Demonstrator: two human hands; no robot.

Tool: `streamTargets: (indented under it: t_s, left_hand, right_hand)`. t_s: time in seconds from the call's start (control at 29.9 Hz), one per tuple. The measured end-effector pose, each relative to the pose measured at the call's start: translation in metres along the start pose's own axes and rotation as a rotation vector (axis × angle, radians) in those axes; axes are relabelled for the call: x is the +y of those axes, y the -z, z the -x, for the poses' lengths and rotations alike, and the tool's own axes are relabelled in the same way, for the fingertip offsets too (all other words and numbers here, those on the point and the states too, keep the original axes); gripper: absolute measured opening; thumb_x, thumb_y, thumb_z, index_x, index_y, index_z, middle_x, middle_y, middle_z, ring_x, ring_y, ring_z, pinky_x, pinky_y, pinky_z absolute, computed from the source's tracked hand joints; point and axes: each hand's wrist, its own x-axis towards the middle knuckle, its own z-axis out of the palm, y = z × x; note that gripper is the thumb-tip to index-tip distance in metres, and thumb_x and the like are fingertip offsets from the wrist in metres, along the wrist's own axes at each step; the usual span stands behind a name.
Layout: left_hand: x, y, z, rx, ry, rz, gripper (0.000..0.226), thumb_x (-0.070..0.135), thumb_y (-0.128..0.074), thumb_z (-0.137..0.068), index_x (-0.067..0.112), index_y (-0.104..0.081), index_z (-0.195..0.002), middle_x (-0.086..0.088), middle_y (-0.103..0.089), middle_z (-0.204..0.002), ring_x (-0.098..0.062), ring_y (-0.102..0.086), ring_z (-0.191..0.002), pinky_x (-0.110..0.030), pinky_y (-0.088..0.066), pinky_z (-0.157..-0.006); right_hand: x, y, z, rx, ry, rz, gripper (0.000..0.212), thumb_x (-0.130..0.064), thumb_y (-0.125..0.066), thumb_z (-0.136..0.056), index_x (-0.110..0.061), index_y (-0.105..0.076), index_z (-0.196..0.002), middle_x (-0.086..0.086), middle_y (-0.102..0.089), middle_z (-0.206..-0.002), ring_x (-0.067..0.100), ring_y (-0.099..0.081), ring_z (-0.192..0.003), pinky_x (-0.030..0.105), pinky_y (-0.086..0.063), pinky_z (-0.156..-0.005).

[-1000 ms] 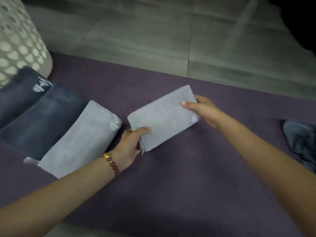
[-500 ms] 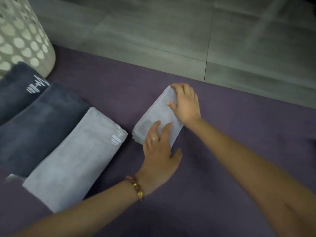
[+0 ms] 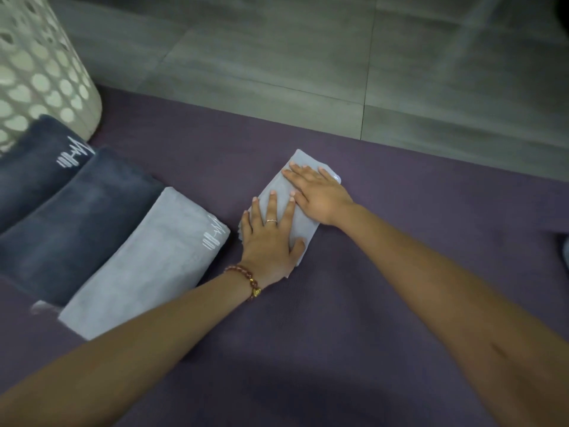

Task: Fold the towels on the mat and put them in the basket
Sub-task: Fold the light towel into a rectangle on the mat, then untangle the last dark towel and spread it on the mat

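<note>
Head camera looks down at a purple mat (image 3: 354, 318) on a grey tile floor (image 3: 308, 57). A small folded light grey towel (image 3: 306, 231) lies in the middle of the mat, and both hands are flat on top of it. The left hand (image 3: 271, 241) covers the near end, with its fingers (image 3: 272, 201) straight and a little spread, pointing away from the person. The right hand (image 3: 314, 192) covers the far end, fingers straight and spread too, pointing to the left. Neither hand is pinching or gripping; they press down with the palms. Only a strip of the small towel shows between and around the hands, so its full shape is hard to see. A ring (image 3: 271, 221) sits on one left finger and a bead bracelet (image 3: 246, 277) on the left wrist. Just to the left lie three bigger folded towels side by side: a light grey one (image 3: 144, 263), a dark one (image 3: 74, 223) and another dark one (image 3: 30, 167) cut off by the edge. A white basket (image 3: 37, 72) with round holes stands at the top left, only partly seen. A bluish thing (image 3: 566, 248) peeks in at the right edge; what it is cannot be told.
</note>
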Motion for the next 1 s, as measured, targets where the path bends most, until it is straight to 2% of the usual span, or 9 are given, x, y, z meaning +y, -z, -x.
streamTargets:
  t_s: [0.1, 0.23, 0.37, 0.47, 0.57, 0.67, 0.84, 0.94, 1.0]
  left_hand:
    - [0.004, 0.01, 0.005, -0.057, 0.037, 0.039, 0.074, 0.052, -0.03, -0.092, 0.03, 0.01, -0.15, -0.007, 0.02, -0.157, -0.04, 0.017, -0.142, -0.052, 0.008, -0.114]
    - [0.038, 0.039, 0.01, -0.131, 0.09, 0.113, 0.077, 0.038, -0.047, -0.09, 0.021, -0.004, -0.151, -0.018, 0.012, -0.157, -0.042, 0.015, -0.142, -0.052, 0.007, -0.114]
    - [0.081, 0.046, 0.022, 0.064, -0.487, 0.056, 0.052, 0.028, -0.047, -0.091, 0.016, -0.036, -0.14, -0.01, -0.031, -0.149, -0.027, -0.026, -0.139, -0.036, -0.021, -0.112]
    - [0.12, 0.034, 0.034, -0.04, -0.945, -0.082, 0.039, 0.022, -0.046, -0.091, 0.017, -0.05, -0.129, 0.0, -0.047, -0.137, -0.019, -0.045, -0.125, -0.032, -0.032, -0.102]
    - [0.161, 0.014, 0.048, -0.141, -1.142, -0.178, 0.033, 0.021, -0.045, -0.092, 0.019, -0.052, -0.124, 0.003, -0.052, -0.131, -0.017, -0.048, -0.121, -0.033, -0.035, -0.1]
    - [0.192, -0.001, 0.059, -0.204, -1.25, -0.168, 0.03, 0.02, -0.044, -0.093, 0.019, -0.054, -0.121, 0.005, -0.053, -0.128, -0.016, -0.05, -0.116, -0.032, -0.036, -0.098]
    - [0.22, -0.006, 0.067, -0.259, -1.303, -0.069, 0.028, 0.018, -0.043, -0.093, 0.021, -0.057, -0.117, 0.009, -0.055, -0.124, -0.012, -0.051, -0.112, -0.028, -0.037, -0.096]
    - [0.231, -0.001, 0.065, -0.247, -1.248, 0.02, 0.025, 0.018, -0.045, -0.092, 0.022, -0.058, -0.113, 0.01, -0.056, -0.122, -0.012, -0.052, -0.112, -0.028, -0.039, -0.094]
    - [0.237, 0.003, 0.065, -0.218, -1.232, 0.041, 0.024, 0.018, -0.046, -0.092, 0.021, -0.059, -0.112, 0.01, -0.056, -0.123, -0.013, -0.052, -0.113, -0.029, -0.039, -0.094]
  right_hand:
    - [0.0, -0.005, 0.048, 0.224, 0.039, -0.084, 0.049, -0.02, -0.043, -0.096, -0.02, -0.035, -0.144, 0.0, -0.036, -0.149, 0.017, -0.032, -0.137, 0.031, -0.016, -0.115]
    - [0.032, -0.03, 0.143, 0.267, 0.037, 0.043, 0.047, -0.019, -0.043, -0.087, -0.016, -0.048, -0.133, 0.003, -0.051, -0.136, 0.019, -0.044, -0.126, 0.032, -0.019, -0.115]
    - [0.082, -0.037, 0.26, 0.247, -0.181, 0.112, 0.049, -0.02, -0.04, -0.078, -0.018, -0.046, -0.127, 0.006, -0.057, -0.126, 0.024, -0.051, -0.116, 0.034, -0.029, -0.105]
    - [0.107, -0.043, 0.355, 0.346, -0.571, 0.106, 0.051, -0.016, -0.048, -0.073, -0.012, -0.043, -0.123, 0.017, -0.053, -0.127, 0.036, -0.051, -0.115, 0.042, -0.034, -0.099]
    - [0.12, -0.049, 0.43, 0.409, -0.98, 0.057, 0.054, -0.011, -0.057, -0.075, -0.006, -0.046, -0.127, 0.028, -0.04, -0.135, 0.045, -0.039, -0.122, 0.054, -0.035, -0.1]
    - [0.13, -0.052, 0.476, 0.37, -1.264, -0.214, 0.066, -0.012, -0.064, -0.083, -0.012, -0.035, -0.142, 0.025, -0.022, -0.146, 0.047, -0.031, -0.129, 0.054, -0.032, -0.104]
    - [0.142, -0.057, 0.491, 0.419, -1.368, -0.425, 0.077, -0.022, -0.065, -0.087, -0.015, -0.02, -0.148, 0.022, -0.022, -0.146, 0.044, -0.035, -0.129, 0.05, -0.033, -0.106]
    - [0.152, -0.047, 0.484, 0.579, -1.49, -0.519, 0.052, -0.011, -0.057, -0.088, -0.016, -0.036, -0.135, 0.021, -0.043, -0.132, 0.042, -0.053, -0.109, 0.044, -0.044, -0.092]
    - [0.158, -0.04, 0.476, 0.626, -1.52, -0.564, 0.034, -0.008, -0.054, -0.085, -0.015, -0.048, -0.118, 0.014, -0.058, -0.105, 0.034, -0.06, -0.091, 0.038, -0.05, -0.079]
